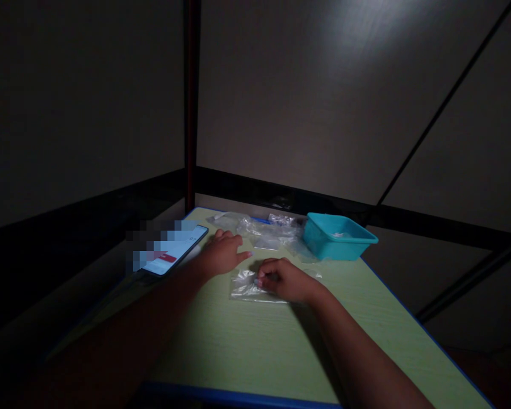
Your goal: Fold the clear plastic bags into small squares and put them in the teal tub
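Note:
A clear plastic bag (pixel 246 288) lies flat on the table in front of me. My right hand (pixel 288 279) rests over its middle, thumb and fingers pinched together on the plastic and covering part of the bag. My left hand (pixel 222 254) is held a little to the left and farther back, beside the phone. Its thumb points out to the right, apart from the fingers, and nothing shows in its grasp. Behind both hands lies a loose heap of clear plastic bags (pixel 266 228).
A phone (pixel 174 255) with a lit screen is at the table's left edge, partly blurred out. At the back right stands a turquoise basket (pixel 334 250) with something pale inside. The pale green table (pixel 221 346) has a blue edge and meets dark walls behind.

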### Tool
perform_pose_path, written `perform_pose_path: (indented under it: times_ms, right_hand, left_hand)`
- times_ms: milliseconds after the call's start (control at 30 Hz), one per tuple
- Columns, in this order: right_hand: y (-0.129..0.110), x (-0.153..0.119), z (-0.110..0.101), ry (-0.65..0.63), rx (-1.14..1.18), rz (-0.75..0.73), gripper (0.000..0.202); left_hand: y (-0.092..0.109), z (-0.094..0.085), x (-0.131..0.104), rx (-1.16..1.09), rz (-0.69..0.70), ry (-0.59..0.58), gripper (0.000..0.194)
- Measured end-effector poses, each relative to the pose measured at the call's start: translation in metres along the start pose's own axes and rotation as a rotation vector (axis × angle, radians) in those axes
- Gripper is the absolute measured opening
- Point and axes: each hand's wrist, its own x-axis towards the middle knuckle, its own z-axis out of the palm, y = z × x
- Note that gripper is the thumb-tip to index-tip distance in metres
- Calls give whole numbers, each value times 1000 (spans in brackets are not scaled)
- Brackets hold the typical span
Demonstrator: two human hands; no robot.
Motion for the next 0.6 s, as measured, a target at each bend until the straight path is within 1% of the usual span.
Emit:
perform_pose_path:
  times_ms: [67, 133, 233, 333, 400, 467, 533, 600]
  right_hand:
    - [-2, 1, 1, -2, -33, 2, 12]
    - [-4, 3, 3, -7, -66, -4, 11]
    - [-6, 5, 6, -24, -79, -14, 11]
    - [-5, 6, 8, -32, -96, 10, 11]
    - [-5, 7, 8, -24, -126, 36, 11]
    - [-6, 7, 8, -25, -138, 52, 12]
    - [-6, 7, 8, -40, -123, 56, 12]
    - [-7, 8, 8, -47, -104, 55, 13]
  left_hand:
    - [4, -4, 0, -35, 26, 45, 38]
    - [8, -8, 0, -115, 62, 13, 44]
    - [11, -10, -1, -236, 96, -144, 56]
    - [8, -11, -3, -284, 110, -288, 60]
    - [5, -12, -3, -305, 136, -374, 58]
    - [1, -12, -3, -308, 172, -436, 55]
    - [-3, -12, -3, -301, 201, -474, 50]
    - [-5, -10, -2, -297, 214, -498, 40]
